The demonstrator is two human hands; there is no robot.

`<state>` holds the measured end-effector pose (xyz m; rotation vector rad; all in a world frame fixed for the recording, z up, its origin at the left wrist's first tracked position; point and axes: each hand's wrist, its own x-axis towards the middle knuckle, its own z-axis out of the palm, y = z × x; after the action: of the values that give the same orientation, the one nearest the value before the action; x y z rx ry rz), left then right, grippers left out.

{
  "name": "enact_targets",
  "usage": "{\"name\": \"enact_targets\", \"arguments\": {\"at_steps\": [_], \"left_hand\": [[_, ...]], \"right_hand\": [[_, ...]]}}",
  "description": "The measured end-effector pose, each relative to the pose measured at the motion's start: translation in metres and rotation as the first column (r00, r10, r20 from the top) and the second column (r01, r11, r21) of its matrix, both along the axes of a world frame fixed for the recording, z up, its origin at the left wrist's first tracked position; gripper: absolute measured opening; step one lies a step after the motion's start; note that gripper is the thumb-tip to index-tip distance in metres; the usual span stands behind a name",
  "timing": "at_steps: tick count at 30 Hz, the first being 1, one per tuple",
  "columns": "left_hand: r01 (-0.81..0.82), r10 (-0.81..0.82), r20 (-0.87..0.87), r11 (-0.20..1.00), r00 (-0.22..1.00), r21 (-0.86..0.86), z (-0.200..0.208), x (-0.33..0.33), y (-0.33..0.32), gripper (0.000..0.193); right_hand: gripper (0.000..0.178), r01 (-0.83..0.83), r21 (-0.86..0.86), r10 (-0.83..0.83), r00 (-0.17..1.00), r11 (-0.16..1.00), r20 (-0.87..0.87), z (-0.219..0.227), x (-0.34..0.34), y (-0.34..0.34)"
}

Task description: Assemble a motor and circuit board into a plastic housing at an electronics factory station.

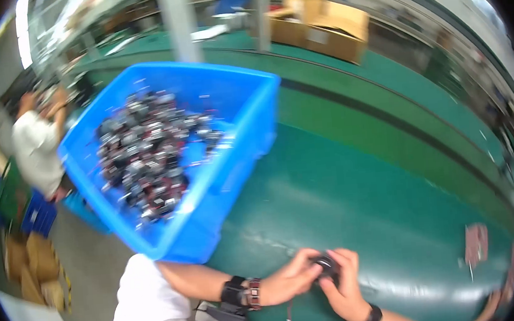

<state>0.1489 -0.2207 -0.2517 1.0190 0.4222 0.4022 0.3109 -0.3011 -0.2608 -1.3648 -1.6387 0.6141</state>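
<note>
Both my hands meet over the green bench near its front edge, around a small black round part (327, 267). My left hand (293, 278) pinches it from the left, thumb and fingers closed. On the other side, the fingers and thumb of my right hand (346, 287) also close on it. A thin reddish lead (290, 310) with a pale end hangs below my left hand; whether it joins the part cannot be seen. Up and to the left stands a blue plastic bin (233, 162), holding a heap of small black and silver parts (146, 146) with reddish bits, blurred by motion.
The green bench top (308, 186) stretches to the right, where a pinkish flat piece (476, 243) lies near another person's arm (493, 305). Open cardboard boxes (331, 35) sit on the far bench. A person in white (35, 140) works at the left, near cartons (37, 265) on the floor.
</note>
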Motion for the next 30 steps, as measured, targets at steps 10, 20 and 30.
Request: {"name": "enact_targets", "arguments": {"at_steps": [10, 20, 30], "left_hand": [[0.109, -0.124, 0.011, 0.906, 0.992, 0.41, -0.004, 0.009, 0.005, 0.032], [0.241, -0.258, -0.02, 0.868, 0.966, 0.434, 0.01, 0.002, 0.012, 0.031], [0.129, -0.16, 0.038, 0.896, 0.986, 0.425, 0.0, 0.006, 0.011, 0.022]], "right_hand": [[0.053, -0.028, -0.093, 0.029, 1.0, 0.995, 0.009, 0.03, -0.002, -0.002], [0.051, 0.075, -0.048, -0.077, 0.996, 0.996, -0.049, 0.029, -0.006, -0.014], [0.052, 0.204, 0.174, -0.224, 0.969, 0.963, 0.105, 0.02, 0.0, -0.009]]}}
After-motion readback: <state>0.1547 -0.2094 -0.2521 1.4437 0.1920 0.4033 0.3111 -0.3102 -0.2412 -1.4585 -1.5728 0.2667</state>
